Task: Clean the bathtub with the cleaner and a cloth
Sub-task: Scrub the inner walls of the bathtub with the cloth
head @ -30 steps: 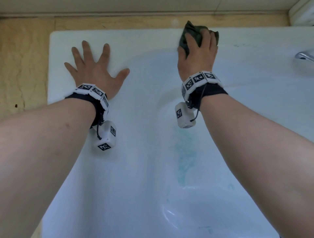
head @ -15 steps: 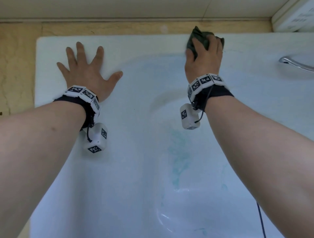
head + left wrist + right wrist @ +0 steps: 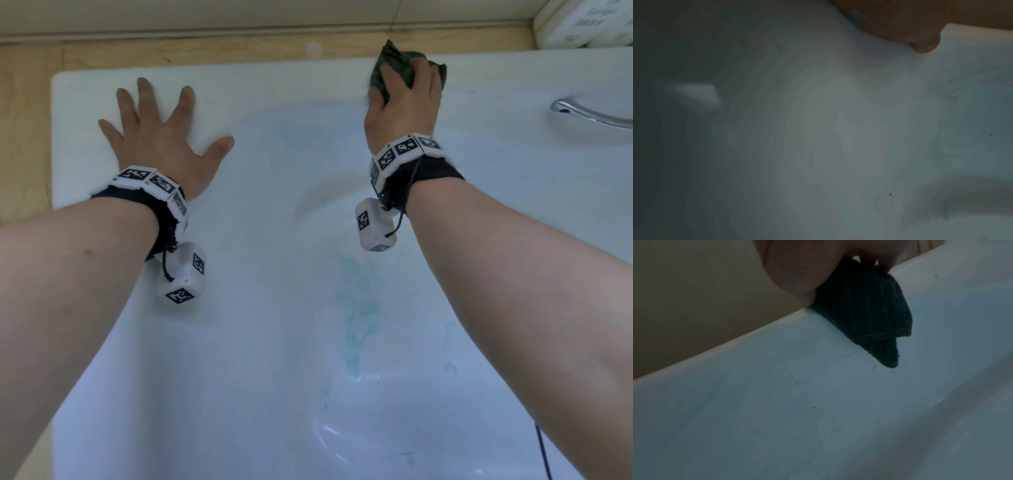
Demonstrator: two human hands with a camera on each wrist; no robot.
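The white bathtub (image 3: 260,219) fills the head view, with blue-green cleaner streaks (image 3: 356,308) on its inner wall. My right hand (image 3: 404,99) grips a dark green cloth (image 3: 394,61) and presses it on the far rim. In the right wrist view the cloth (image 3: 863,311) hangs folded from my fingers (image 3: 797,269) onto the rim (image 3: 756,344). My left hand (image 3: 161,130) lies flat with spread fingers on the far left corner of the rim. Only my left thumb (image 3: 925,43) shows in the left wrist view, against the tub wall (image 3: 838,129). No cleaner bottle is in view.
A chrome grab handle (image 3: 589,114) is fixed to the tub at the right. A tan tiled ledge (image 3: 205,48) runs behind the rim, and a white box (image 3: 582,20) stands on it at the far right. A thin dark cable (image 3: 544,452) hangs low right.
My right hand has slid the cloth to the right along the far rim. The left hand has stayed flat in place. The view has shifted right, showing more of the handle.
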